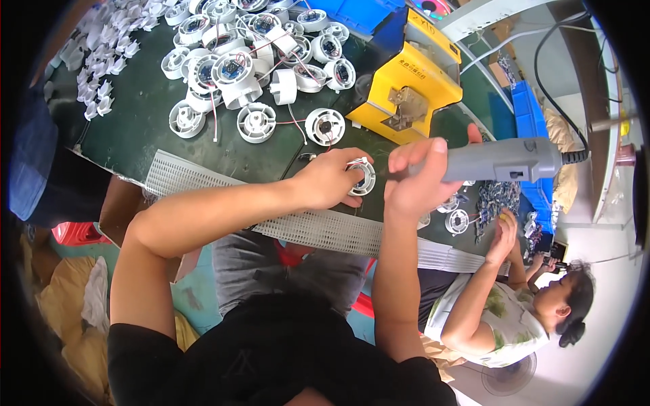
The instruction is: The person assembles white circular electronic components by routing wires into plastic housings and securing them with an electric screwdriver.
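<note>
My left hand (326, 180) is closed around a small round white plastic housing (366, 184) at the near edge of the table, its open face turned toward my right hand. Thin wires with a white connector show at the housing's top. To its right, my right hand (414, 181) grips a grey electric screwdriver (491, 161), which lies nearly level with its cable end pointing right. The tool's tip is hidden behind my fingers, so I cannot tell whether it touches the housing. Just beyond my left hand sits another white round housing (325, 127) with a dark centre.
A yellow screw feeder (406, 81) stands beyond my hands. White housings with circuit boards (233, 68) are heaped at the back, small white plastic parts (101, 61) at far left. A perforated white strip (196, 177) lines the table edge. A co-worker (494, 304) works at right, near blue bins (531, 128).
</note>
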Tool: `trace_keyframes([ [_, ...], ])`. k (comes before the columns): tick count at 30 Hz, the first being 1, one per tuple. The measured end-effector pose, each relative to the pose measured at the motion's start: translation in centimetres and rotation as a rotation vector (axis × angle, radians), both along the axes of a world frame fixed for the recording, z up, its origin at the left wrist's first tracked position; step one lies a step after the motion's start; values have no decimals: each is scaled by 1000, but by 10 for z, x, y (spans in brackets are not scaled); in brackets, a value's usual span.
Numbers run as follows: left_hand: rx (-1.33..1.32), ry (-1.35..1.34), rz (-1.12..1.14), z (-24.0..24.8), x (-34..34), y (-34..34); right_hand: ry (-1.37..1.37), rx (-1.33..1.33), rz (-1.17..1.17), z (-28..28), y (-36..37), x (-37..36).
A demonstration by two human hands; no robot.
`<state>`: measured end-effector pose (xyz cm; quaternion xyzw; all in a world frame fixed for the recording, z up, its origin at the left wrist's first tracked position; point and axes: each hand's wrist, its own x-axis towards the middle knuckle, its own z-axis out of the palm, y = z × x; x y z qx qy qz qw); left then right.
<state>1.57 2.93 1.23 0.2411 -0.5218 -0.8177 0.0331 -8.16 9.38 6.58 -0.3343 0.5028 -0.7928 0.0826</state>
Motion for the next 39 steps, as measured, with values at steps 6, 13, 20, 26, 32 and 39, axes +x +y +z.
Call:
trace_keyframes([
  [6,6,-5,-1,3,0,0,-22,-7,14,-6,11,11],
  [13,-31,-18,-6,5,3,-1,-61,-53,53,-8,10,15],
  [20,-37,-5,4,3,1,0,3,-38,55,-13,9,15],
  [26,-18,-5,-24,-2,-2,0,19,-40,14,-14,10,13],
  [32,-42,16,-1,-4,-2,1,44,-14,42,-20,11,11],
  [39,-16,85,61,-10,-3,3,123,-24,155,-30,17,9],
])
